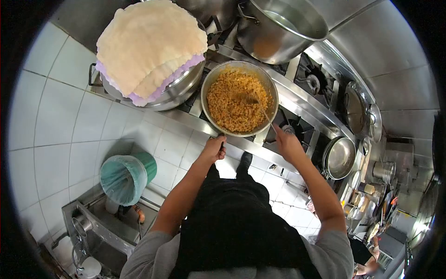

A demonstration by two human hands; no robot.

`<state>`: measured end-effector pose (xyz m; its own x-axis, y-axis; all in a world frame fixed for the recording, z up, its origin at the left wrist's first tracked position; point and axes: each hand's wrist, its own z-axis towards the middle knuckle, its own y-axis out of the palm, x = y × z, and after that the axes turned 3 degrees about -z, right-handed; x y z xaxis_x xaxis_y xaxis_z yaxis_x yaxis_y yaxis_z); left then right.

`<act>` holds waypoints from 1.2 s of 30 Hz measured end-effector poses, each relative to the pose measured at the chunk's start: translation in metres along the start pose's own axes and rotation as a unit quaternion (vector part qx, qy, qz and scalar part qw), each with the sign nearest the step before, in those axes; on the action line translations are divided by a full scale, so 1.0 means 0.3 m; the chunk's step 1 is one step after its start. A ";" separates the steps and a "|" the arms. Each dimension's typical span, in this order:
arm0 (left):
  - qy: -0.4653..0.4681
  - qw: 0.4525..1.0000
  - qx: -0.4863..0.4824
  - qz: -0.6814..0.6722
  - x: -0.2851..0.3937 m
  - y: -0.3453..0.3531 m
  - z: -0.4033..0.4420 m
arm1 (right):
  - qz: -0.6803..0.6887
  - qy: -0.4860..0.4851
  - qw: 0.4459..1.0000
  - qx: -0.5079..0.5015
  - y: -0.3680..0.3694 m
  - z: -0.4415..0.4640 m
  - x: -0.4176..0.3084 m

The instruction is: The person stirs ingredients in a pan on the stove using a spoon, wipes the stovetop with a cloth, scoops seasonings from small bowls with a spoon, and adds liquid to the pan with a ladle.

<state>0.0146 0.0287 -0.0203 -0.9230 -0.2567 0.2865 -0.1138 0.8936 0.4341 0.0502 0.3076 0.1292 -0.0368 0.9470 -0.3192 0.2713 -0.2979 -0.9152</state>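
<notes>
A round metal frying pan [274, 86] stands on the stove, filled with an orange-brown, crumbly cooked mixture [232, 109]. My left hand [213, 149] is wrapped round the pan's handle, at its near side. In my right hand [287, 142] is the thin handle of a metal cooking spoon [264, 112]. Its head rests in the mixture right of the pan's middle, so its exact shape is partly hidden. Left of the pan, pale, flat, dough-like sheets [148, 46] with a purple layer [153, 88] below cover a large steel pot [186, 86].
A tall steel pot [274, 42] sits on the back of the stove. Burners [316, 81] show to the right, beside stacked pans [340, 158]. A lined green bin [148, 167] and a sink [104, 249] are at lower left. Another person [364, 251] is at far lower right.
</notes>
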 end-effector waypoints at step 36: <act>0.020 1.000 0.022 -0.003 0.025 0.034 -0.043 | -0.168 0.026 0.985 -0.030 0.209 0.368 -0.007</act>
<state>0.0112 0.0311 -0.0028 -0.9073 -0.2752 0.3179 -0.1354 0.9071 0.3986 -0.0389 0.2735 0.0455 -0.0864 0.9962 0.0134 0.3093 0.0396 -0.9501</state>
